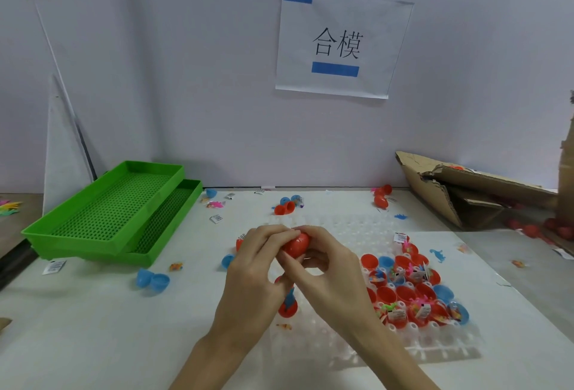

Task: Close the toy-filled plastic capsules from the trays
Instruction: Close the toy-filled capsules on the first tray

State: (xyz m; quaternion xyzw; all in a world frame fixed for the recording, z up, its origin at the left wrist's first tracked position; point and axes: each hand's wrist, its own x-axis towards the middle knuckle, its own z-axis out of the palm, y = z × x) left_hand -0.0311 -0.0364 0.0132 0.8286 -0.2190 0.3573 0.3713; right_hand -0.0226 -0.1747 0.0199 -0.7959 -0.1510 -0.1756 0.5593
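Pale lilac wall [186, 79] fills the upper half of the view, and taped to it with two blue strips is a white paper sign [341, 41] printed with the characters 合模. Below it a white table [93, 327] spreads across the foreground. At the left stand two green perforated trays [108, 212], the upper one stacked askew on the lower. At the right edge lies a torn cardboard box [459, 194], with red capsules, blurred, on the surface beside it. A clear plastic tray [435, 343] with round sockets lies on the table under the hands; its right part holds a cluster of open capsule halves [407, 293], mostly red with a few blue, many with small coloured toys and white printed slips inside; the print is too small to read.

Over the tray, the left hand [251, 268] and the right hand [323, 265] meet around a red capsule [296, 243], fingers of both curled about it, pinching it between them above the table. Whether its halves are fully joined cannot be told.

An open blue capsule [152, 279] lies left of the hands, an open red capsule [284, 208] sits nearer the wall, and another red capsule [381, 198] rests farther right. Tiny toy figures and paper slips lie scattered about the tabletop.
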